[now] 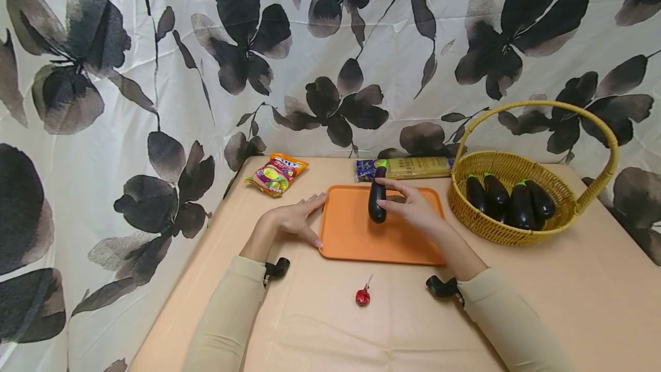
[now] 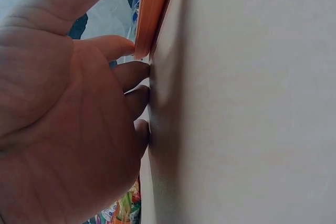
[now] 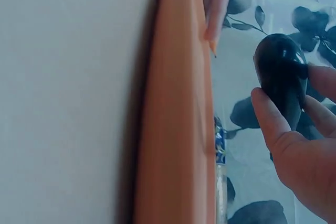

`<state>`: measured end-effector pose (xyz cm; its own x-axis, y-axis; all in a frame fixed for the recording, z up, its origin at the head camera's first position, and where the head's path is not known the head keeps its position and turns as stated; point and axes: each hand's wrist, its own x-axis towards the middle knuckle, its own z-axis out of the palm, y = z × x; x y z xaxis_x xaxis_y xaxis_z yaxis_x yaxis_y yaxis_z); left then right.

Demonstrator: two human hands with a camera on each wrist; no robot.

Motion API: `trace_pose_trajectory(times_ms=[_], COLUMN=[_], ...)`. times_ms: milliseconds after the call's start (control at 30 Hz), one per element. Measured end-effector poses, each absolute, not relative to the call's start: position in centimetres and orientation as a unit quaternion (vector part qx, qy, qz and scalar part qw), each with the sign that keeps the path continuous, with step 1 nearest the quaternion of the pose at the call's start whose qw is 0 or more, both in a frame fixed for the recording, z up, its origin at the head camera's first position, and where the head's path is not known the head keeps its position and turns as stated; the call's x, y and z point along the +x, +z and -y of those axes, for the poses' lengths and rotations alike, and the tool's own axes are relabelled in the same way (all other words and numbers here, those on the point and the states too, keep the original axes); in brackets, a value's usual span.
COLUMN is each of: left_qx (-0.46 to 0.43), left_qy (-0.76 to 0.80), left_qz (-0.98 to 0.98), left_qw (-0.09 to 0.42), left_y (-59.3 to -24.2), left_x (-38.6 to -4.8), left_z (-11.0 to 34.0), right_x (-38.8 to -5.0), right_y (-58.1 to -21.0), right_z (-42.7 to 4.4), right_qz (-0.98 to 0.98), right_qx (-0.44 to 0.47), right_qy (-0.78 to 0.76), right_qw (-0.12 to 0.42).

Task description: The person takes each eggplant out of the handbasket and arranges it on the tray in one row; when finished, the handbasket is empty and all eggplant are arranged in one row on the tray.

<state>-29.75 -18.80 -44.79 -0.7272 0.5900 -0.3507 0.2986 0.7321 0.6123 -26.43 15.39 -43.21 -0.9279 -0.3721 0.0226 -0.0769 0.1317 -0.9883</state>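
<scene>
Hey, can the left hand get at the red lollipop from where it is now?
Probably yes. The left hand only touches the edge of the orange tray, and the lollipop lies on the table with nothing visible standing between them.

Head cam high, facing forward and down over whole tray (image 1: 351, 237). Wrist cams low, close, tipped sideways; both catch the tray's edge, left's seemingly a corner.

I see the tray (image 1: 356, 240) on the table (image 1: 310, 326), a lollipop (image 1: 363, 297) before it, a bag (image 1: 277, 175) behind-left, a packet (image 1: 420, 167) behind, a basket (image 1: 503, 236) of eggplants (image 1: 521, 206) right; above the tray, one eggplant (image 1: 377, 200) in the right hand (image 1: 413, 206); at its left edge, the left hand (image 1: 295, 217).
</scene>
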Motion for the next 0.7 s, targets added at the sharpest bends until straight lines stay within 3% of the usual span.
trace_pose_trajectory(times_ms=[700], left_qx=[0.224], left_qy=[0.265], left_qz=[-0.895], left_qw=[0.280], left_y=[-44.5], left_x=[-29.5], left_z=[18.6], right_x=[-27.6], right_y=[-46.0], right_z=[-11.8], right_qz=[-0.797], right_qx=[-0.192], right_qy=[-0.536], right_qw=[0.201])
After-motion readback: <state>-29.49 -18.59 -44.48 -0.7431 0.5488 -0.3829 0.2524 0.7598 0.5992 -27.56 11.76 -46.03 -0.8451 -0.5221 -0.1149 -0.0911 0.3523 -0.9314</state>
